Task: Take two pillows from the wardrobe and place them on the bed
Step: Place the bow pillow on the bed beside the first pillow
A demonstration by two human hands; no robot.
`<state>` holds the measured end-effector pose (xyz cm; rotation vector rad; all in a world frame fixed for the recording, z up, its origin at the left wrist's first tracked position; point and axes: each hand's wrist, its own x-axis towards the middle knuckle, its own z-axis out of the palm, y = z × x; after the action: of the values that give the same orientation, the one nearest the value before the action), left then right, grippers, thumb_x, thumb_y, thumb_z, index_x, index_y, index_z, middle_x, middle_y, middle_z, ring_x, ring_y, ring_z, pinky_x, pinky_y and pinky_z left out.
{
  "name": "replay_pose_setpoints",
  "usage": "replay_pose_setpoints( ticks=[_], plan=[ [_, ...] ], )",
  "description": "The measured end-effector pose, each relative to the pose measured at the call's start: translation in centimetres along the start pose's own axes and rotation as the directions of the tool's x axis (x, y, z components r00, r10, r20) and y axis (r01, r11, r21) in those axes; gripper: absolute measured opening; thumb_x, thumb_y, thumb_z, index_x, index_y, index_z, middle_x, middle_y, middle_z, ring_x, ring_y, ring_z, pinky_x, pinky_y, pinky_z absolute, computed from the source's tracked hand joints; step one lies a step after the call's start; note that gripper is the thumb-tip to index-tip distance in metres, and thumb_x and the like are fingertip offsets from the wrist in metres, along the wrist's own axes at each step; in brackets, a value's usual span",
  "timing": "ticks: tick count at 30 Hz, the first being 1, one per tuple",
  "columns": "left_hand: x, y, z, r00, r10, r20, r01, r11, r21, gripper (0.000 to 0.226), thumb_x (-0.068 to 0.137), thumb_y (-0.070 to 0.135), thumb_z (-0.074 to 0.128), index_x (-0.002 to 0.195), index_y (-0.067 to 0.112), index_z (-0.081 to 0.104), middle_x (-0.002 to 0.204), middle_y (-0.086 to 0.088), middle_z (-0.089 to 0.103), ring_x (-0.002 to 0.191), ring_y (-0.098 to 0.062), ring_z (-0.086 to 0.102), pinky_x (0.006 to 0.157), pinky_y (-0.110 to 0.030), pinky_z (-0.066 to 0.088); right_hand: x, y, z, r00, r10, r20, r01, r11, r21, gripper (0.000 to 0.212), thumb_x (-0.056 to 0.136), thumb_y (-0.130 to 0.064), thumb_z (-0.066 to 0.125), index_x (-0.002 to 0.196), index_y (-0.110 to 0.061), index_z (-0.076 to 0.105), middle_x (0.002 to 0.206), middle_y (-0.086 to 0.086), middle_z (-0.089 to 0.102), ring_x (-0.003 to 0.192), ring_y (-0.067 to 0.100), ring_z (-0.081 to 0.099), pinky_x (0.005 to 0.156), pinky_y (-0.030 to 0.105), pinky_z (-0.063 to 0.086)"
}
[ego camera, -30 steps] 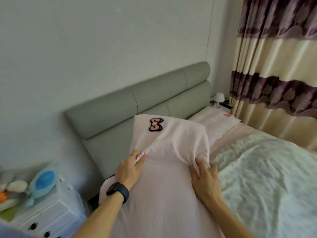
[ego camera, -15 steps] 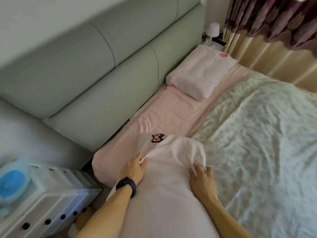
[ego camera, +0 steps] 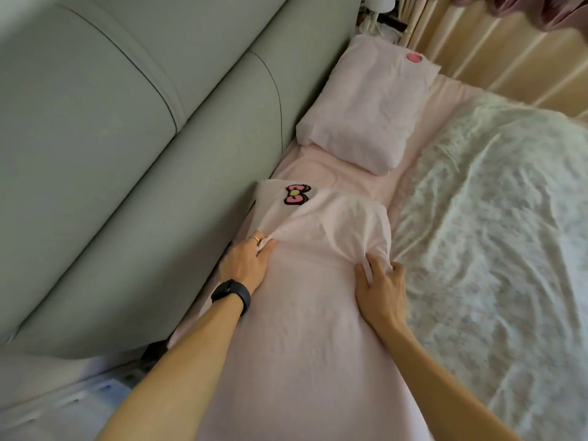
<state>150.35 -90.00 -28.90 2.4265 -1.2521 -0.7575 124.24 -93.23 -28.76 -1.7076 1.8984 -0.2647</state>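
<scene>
A pale pink pillow (ego camera: 305,297) with a pink bow patch lies lengthwise at the head of the bed, close to the green headboard. My left hand (ego camera: 248,262), with a ring and a black watch, pinches the pillowcase on its left side. On the right side my right hand (ego camera: 380,286) grips a bunch of the same fabric. Farther along the headboard a second pink pillow (ego camera: 366,106) rests flat on the pink sheet (ego camera: 334,171), apart from the first.
The padded green headboard (ego camera: 143,138) runs along the left. A white flowered quilt (ego camera: 496,233) covers the bed's right part. Cream curtains (ego camera: 509,58) hang at the far right, with a small white lamp (ego camera: 378,4) in the corner. White drawers (ego camera: 63,405) stand at lower left.
The held pillow has come down from upright in front of the headboard onto the bed beside it. My view has tilted downward and closer to the mattress. Both hands keep their grip.
</scene>
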Motion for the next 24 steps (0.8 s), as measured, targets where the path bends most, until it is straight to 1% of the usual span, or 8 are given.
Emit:
replay_pose_setpoints(
  ticks=[4,7,10,13,17,20,22,24],
  plan=[
    [6.7,0.5,-0.6,0.995,0.083,-0.062,-0.081,0.996,0.023,0.036,0.096,0.061,0.040,0.105,0.031,0.056,0.099,-0.003,0.069,0.089,-0.033,0.063,0.063,-0.034,0.043,4.4,-2.4,2.6,0.995,0.014,-0.096,-0.007,0.997,0.072,0.033,0.096,-0.055,0.046,0.125,-0.038,0.049,0.129,0.011,0.038,0.106,0.035,0.055,0.082,0.039,0.051],
    [11.0,-0.5,0.2,0.987,0.126,-0.101,-0.120,0.991,0.059,0.033,0.098,0.058,0.039,0.110,0.031,0.055,0.102,-0.004,0.065,0.090,-0.032,0.062,0.064,-0.035,0.046,6.9,-3.1,5.0,0.984,0.087,-0.158,-0.066,0.988,0.137,0.036,0.096,-0.057,0.043,0.129,-0.042,0.046,0.133,0.011,0.037,0.119,0.033,0.048,0.098,0.043,0.046],
    [13.6,-3.0,2.4,0.983,0.131,-0.126,-0.120,0.989,0.090,0.037,0.096,0.049,0.049,0.129,0.031,0.052,0.108,-0.009,0.056,0.099,-0.032,0.056,0.069,-0.043,0.051,7.8,-1.4,8.5,0.961,0.276,-0.036,-0.271,0.958,0.097,0.062,0.093,-0.066,0.035,0.149,-0.042,0.024,0.154,0.017,0.028,0.138,0.039,0.033,0.114,0.049,0.028],
    [13.8,-5.8,5.4,0.994,0.072,-0.079,-0.061,0.990,0.126,0.053,0.091,0.046,0.057,0.140,0.030,0.045,0.123,-0.009,0.053,0.114,-0.030,0.050,0.084,-0.046,0.050,6.2,1.5,12.3,0.923,0.355,0.149,-0.357,0.934,-0.016,0.087,0.085,-0.079,0.034,0.153,-0.045,-0.008,0.165,0.014,0.012,0.145,0.042,0.028,0.113,0.056,0.031],
    [12.8,-8.3,9.3,0.999,-0.037,0.015,0.036,0.998,0.055,0.063,0.089,0.055,0.052,0.146,0.031,0.036,0.138,-0.010,0.047,0.122,-0.033,0.049,0.093,-0.050,0.049,4.8,3.2,15.0,0.909,0.353,0.223,-0.380,0.920,0.092,0.088,0.089,-0.070,0.044,0.155,-0.040,-0.005,0.165,0.013,0.012,0.148,0.036,0.025,0.116,0.051,0.029],
    [13.2,-9.9,11.2,0.972,-0.211,0.108,0.213,0.977,-0.005,0.073,0.087,0.068,0.044,0.150,0.037,0.025,0.146,-0.014,0.040,0.127,-0.038,0.044,0.103,-0.050,0.042,5.3,3.4,16.4,0.886,0.383,0.263,-0.434,0.883,0.176,0.089,0.090,-0.066,0.048,0.155,-0.041,-0.006,0.164,0.016,0.009,0.146,0.039,0.025,0.117,0.052,0.025],
    [13.7,-10.7,12.0,0.942,-0.282,0.184,0.294,0.955,-0.043,0.080,0.082,0.079,0.039,0.150,0.044,0.018,0.146,-0.015,0.040,0.127,-0.040,0.044,0.104,-0.051,0.040,5.8,3.8,17.3,0.875,0.376,0.304,-0.443,0.876,0.190,0.089,0.090,-0.065,0.049,0.153,-0.045,-0.009,0.163,0.019,0.009,0.145,0.042,0.026,0.116,0.053,0.024],
    [14.0,-11.0,12.3,0.937,-0.299,0.180,0.310,0.950,-0.031,0.082,0.076,0.086,0.039,0.147,0.050,0.020,0.137,-0.015,0.048,0.120,-0.039,0.050,0.102,-0.051,0.042,6.3,4.6,17.8,0.874,0.372,0.313,-0.443,0.875,0.196,0.091,0.089,-0.064,0.053,0.153,-0.045,-0.009,0.159,0.023,0.016,0.142,0.044,0.030,0.115,0.051,0.026]
  ],
)
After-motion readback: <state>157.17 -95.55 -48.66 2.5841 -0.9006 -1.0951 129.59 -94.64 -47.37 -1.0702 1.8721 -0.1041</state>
